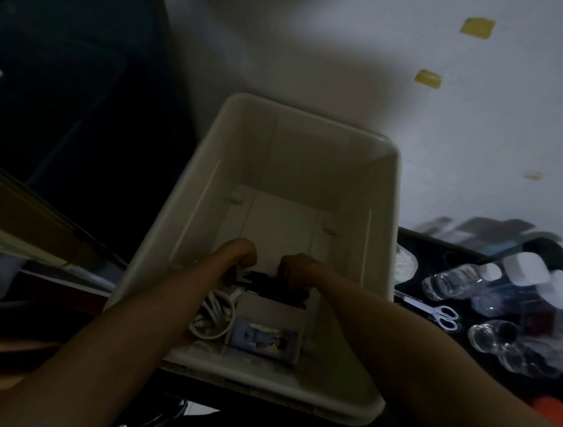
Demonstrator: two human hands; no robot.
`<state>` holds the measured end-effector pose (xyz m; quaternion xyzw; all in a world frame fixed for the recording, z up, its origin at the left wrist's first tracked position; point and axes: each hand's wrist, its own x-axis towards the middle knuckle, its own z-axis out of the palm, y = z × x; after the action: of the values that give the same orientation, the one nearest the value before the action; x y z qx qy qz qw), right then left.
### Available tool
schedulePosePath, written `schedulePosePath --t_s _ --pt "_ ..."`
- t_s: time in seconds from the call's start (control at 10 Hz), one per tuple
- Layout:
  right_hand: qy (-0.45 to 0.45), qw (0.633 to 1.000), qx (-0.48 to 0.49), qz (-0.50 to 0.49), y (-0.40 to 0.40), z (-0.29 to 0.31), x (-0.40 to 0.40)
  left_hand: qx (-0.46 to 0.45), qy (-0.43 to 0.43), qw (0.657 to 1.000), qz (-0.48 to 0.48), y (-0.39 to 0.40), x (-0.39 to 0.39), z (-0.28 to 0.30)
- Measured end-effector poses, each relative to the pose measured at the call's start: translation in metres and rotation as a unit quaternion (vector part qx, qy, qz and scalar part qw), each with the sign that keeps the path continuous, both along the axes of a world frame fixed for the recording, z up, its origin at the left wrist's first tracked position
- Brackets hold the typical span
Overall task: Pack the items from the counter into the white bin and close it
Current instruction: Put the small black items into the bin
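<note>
The open white bin [202, 183] fills the middle of the dim head view. Both my arms reach down into it. My left hand [240, 254] and my right hand [296, 267] are curled over the two ends of a flat black object [265, 283] near the bin's floor. Just below it lie a coiled white cable [213, 318] and a small box with a printed picture [263, 341]. My fingertips are hidden behind the knuckles. No lid is in view.
On the dark counter [444, 246] to the right stand clear plastic bottles with white caps [455, 280], white-handled scissors [443, 316], a glass [490, 337] and an orange thing [555, 413]. A white wall with yellow tape bits [476, 26] rises behind. Dark furniture is at left.
</note>
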<state>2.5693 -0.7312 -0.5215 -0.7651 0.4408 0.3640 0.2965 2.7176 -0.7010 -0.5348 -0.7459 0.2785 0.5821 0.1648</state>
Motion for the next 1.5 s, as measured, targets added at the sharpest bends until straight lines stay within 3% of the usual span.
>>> schedulePosePath --t_s 0.2,0.3,0.4,0.6,0.7,0.8,0.9,1.1,1.2,1.3,1.4,1.5 --pt "0.020 1.000 -0.015 0.016 0.002 -0.003 -0.001 -0.020 0.024 0.998 -0.053 -0.004 0.000 -0.003" --pt "0.014 1.000 0.005 0.000 0.002 0.001 -0.004 -0.026 0.052 0.998 0.003 -0.003 -0.002 -0.008" --pt "0.005 1.000 0.006 -0.001 0.002 -0.001 -0.005 -0.067 0.055 0.989 0.117 0.001 -0.003 0.000" --pt "-0.007 1.000 0.006 0.005 0.001 -0.003 -0.007 -0.013 0.049 0.990 0.129 0.000 0.007 -0.021" --pt "-0.014 1.000 0.003 0.015 0.003 -0.001 -0.008 -0.047 0.067 0.984 0.159 0.000 0.006 -0.020" --pt "-0.016 1.000 0.008 0.009 0.003 0.001 -0.007 0.002 0.075 0.997 0.019 -0.005 0.006 -0.026" --pt "-0.001 1.000 0.004 0.024 0.003 0.003 -0.005 -0.006 0.063 0.998 0.000 -0.005 0.003 -0.017" --pt "0.025 0.996 -0.041 0.071 0.002 0.037 -0.004 -0.122 0.014 0.992 -0.004 -0.004 0.003 0.015" --pt "-0.038 0.995 -0.070 0.052 -0.007 0.087 -0.009 -0.153 0.015 0.986 -0.068 -0.010 -0.006 0.053" --pt "-0.253 0.956 -0.136 -0.053 -0.007 0.147 -0.047 -0.280 0.031 0.955 -0.091 -0.008 -0.018 0.096" --pt "-0.473 0.841 -0.178 -0.196 0.013 0.191 -0.114 -0.452 0.081 0.885 -0.076 0.014 -0.040 0.142" --pt "-0.530 0.768 -0.211 -0.291 0.030 0.190 -0.182 -0.532 0.119 0.834 -0.085 0.039 -0.074 0.176"
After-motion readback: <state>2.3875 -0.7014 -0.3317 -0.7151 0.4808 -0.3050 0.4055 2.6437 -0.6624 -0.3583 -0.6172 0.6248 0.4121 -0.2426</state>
